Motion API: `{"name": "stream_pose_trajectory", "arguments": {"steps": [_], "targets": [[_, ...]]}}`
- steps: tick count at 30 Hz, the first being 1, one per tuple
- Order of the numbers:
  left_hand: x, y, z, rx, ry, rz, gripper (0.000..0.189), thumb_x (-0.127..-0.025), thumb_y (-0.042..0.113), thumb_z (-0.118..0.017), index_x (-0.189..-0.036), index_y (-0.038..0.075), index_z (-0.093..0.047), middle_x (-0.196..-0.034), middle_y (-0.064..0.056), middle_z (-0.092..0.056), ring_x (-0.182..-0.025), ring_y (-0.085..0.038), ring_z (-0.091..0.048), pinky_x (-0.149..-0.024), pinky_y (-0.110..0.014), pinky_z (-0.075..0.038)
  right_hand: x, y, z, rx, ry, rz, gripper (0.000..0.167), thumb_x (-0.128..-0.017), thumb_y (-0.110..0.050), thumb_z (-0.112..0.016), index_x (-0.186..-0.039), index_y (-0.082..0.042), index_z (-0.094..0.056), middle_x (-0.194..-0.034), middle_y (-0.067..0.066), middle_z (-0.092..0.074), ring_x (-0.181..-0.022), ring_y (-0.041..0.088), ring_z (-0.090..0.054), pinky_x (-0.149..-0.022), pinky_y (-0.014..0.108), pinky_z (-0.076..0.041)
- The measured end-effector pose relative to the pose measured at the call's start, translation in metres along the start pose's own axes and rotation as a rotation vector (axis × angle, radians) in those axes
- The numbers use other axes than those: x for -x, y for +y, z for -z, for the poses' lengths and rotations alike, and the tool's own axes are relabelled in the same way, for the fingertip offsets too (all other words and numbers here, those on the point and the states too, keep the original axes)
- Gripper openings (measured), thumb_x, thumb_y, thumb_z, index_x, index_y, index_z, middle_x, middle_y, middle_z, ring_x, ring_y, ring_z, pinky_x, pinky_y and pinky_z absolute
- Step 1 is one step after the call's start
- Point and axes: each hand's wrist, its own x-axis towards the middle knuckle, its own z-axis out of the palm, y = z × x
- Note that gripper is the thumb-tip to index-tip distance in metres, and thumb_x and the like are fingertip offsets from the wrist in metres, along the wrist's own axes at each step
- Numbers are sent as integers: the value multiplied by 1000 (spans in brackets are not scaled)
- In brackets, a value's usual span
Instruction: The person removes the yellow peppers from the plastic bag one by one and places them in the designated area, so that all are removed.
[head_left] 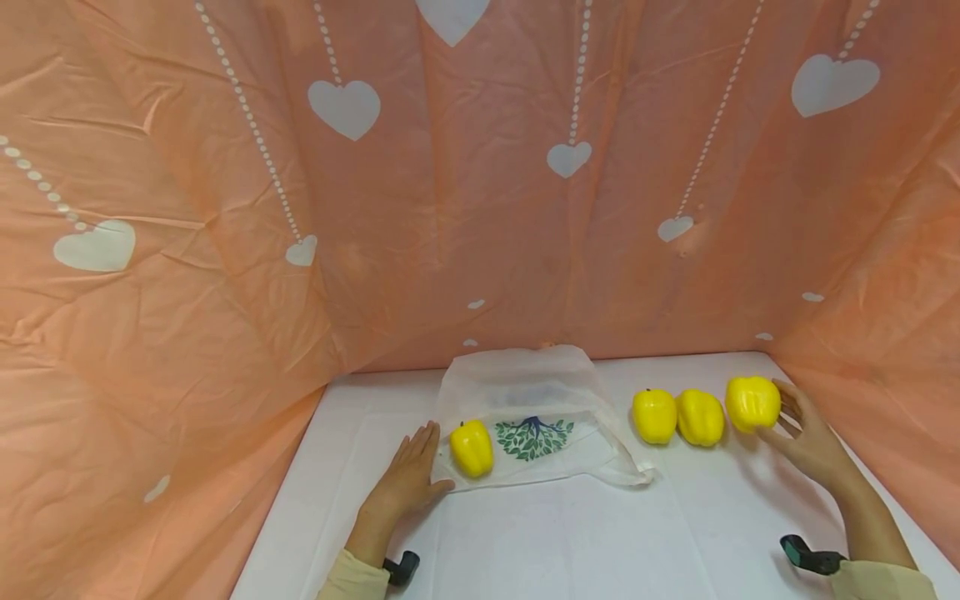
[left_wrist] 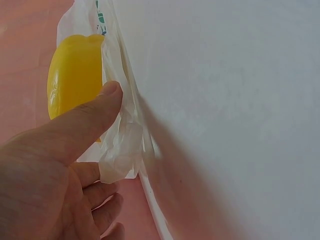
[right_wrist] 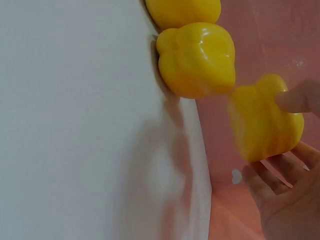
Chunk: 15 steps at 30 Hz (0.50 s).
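Gripped between the thumb and fingers of the right hand (head_left: 813, 450), a yellow bell pepper (head_left: 753, 404) was held well to the right of the printed bag (head_left: 517, 387). Lobes and grooves were visible on it, but its stem was not discernible; the direction in which it pointed, and hence its long axis, could not be determined. A second pepper (head_left: 472, 450) sat on the bag's left part, its stem end directed toward the bag's far edge, its long axis leaning slightly left. Between bag and held pepper, a third pepper (head_left: 654, 417) and a fourth pepper (head_left: 701, 418) stood side by side. The left hand (head_left: 405, 479), fingers extended, rested at the bag's left edge, its thumb touching the bag.
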Motion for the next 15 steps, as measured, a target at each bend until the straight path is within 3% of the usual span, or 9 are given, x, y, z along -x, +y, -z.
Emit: {"name": "stream_pose_trajectory", "arguments": {"steps": [3,5,8,9,12,14,15], "targets": [[0,1,1,1,7,-7,96,-96,30,-82,-164,-11,-28,-173,-27,-26,-162,-41,-25,-134,-56,-17,0,2,1,4,-5,-5,81,-106,-6,-64,-165,10,-10,-157,51,-25,-156,12,-31,-99,-7,-27],[1,0,1,-3,9,-8,96,-96,30,-82,-164,-11,-28,-173,-27,-26,-162,-41,-25,-134,-56,-17,0,4,2,17,-11,-21,81,-107,-9,-64,-164,10,-11,-156,50,-27,-143,-4,-36,-96,-7,-29],[1,0,1,-10,10,-7,96,-97,31,-81,-165,-10,-27,-173,-27,-26,-162,-41,-25,-134,-56,-16,1,5,2,23,-18,-38,81,-107,-12,-65,-164,11,-12,-155,49,-28,-133,-10,-39,-93,-6,-31],[1,0,1,-10,11,-8,96,-97,31,-81,-164,-10,-27,-173,-27,-26,-162,-41,-25,-134,-56,-16,0,7,2,25,-18,-39,81,-107,-12,-65,-164,11,-13,-155,48,-29,-122,-17,-36,-92,-6,-31],[1,1,2,-16,5,-6,96,-97,32,-81,-165,-10,-27,-174,-27,-26,-162,-41,-24,-134,-56,-16,0,11,0,20,-20,-38,80,-107,-11,-65,-163,12,-13,-154,46,-29,-122,-14,-37,-93,-6,-31],[1,1,1,-15,3,-5,96,-97,32,-81,-165,-10,-27,-174,-27,-26,-162,-41,-25,-134,-56,-16,0,13,0,22,-26,-39,80,-107,-10,-64,-164,12,-12,-155,46,-29,-131,0,-42,-93,-6,-30],[2,1,1,-14,1,-4,96,-97,32,-81,-165,-10,-27,-174,-27,-26,-162,-41,-25,-134,-56,-16,0,15,-1,31,-27,-47,80,-107,-11,-64,-164,12,-13,-154,46,-29,-127,-5,-41,-92,-6,-31]]}}
